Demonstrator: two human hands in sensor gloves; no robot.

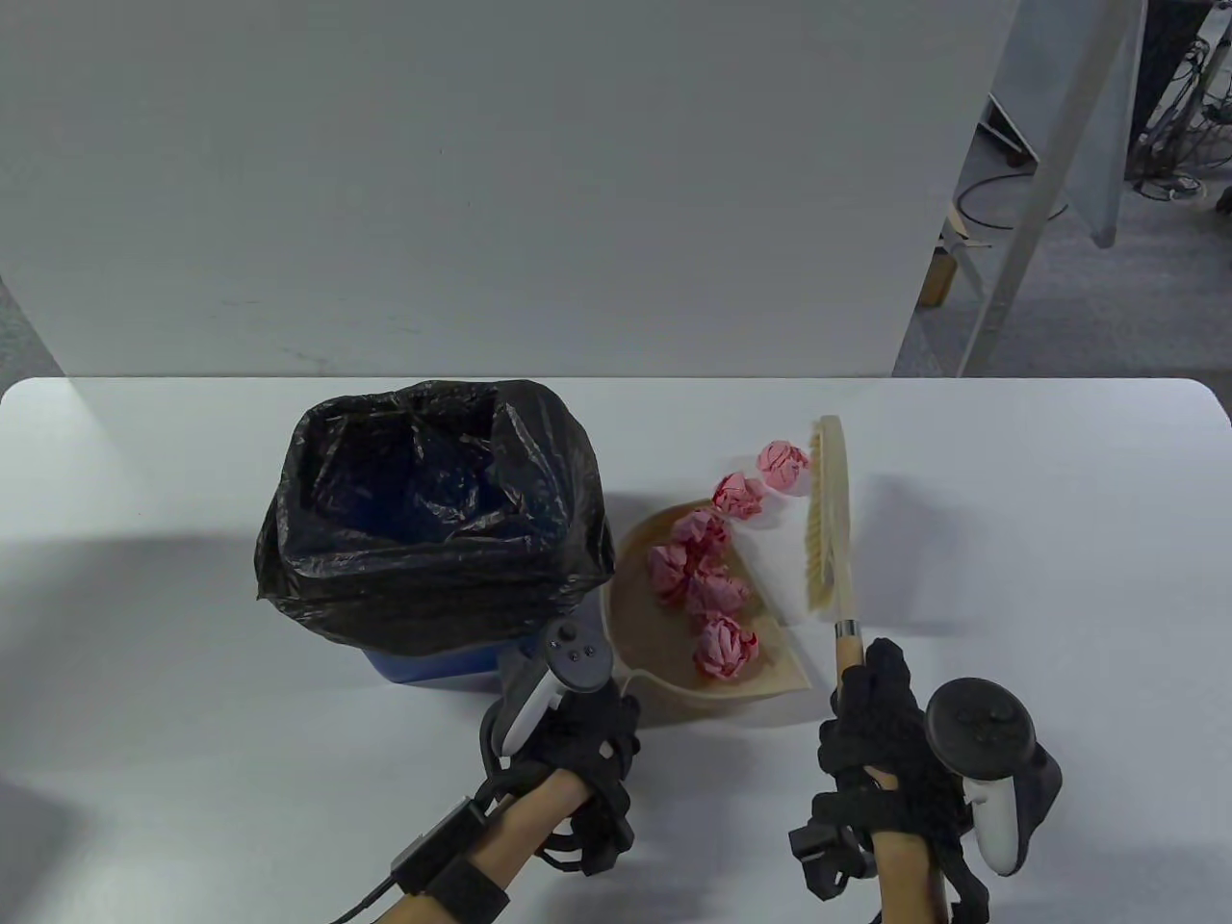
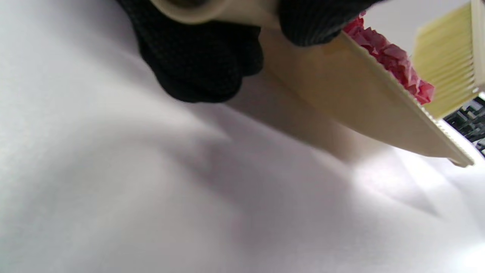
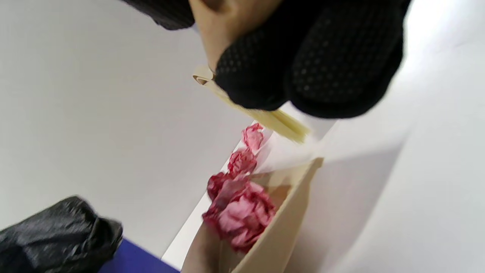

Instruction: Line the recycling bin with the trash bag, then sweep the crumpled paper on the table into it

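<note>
Your white surface (image 1: 1011,577) carries everything here. Largest on it is the blue bin (image 1: 433,664), standing left of centre and lined with the black bag (image 1: 433,539), whose top is folded out over the rim and hangs down the sides, leaving only the bin's base showing.

Just right of the bin lies the beige dustpan (image 1: 664,626), its open lip facing up and to the right. Your left hand (image 1: 577,760) comes in below the bin; the left wrist view shows its gloved fingers (image 2: 204,64) curled around the pan's handle, with the pan tilted so that its lip meets the surface.

Your right hand (image 1: 885,731) is wrapped tightly around the wooden handle of the brush (image 1: 833,529). The brush points away from you, bristles facing left toward the pan, just beside the pan's lip.

Four pink paper balls (image 1: 707,587) sit inside the pan, one (image 1: 727,647) near its lower edge. Two more lie outside, on the surface past the lip: one (image 1: 738,494) right by the pan's edge, the other (image 1: 782,465) farther out, touching the bristles near the brush tip.
</note>
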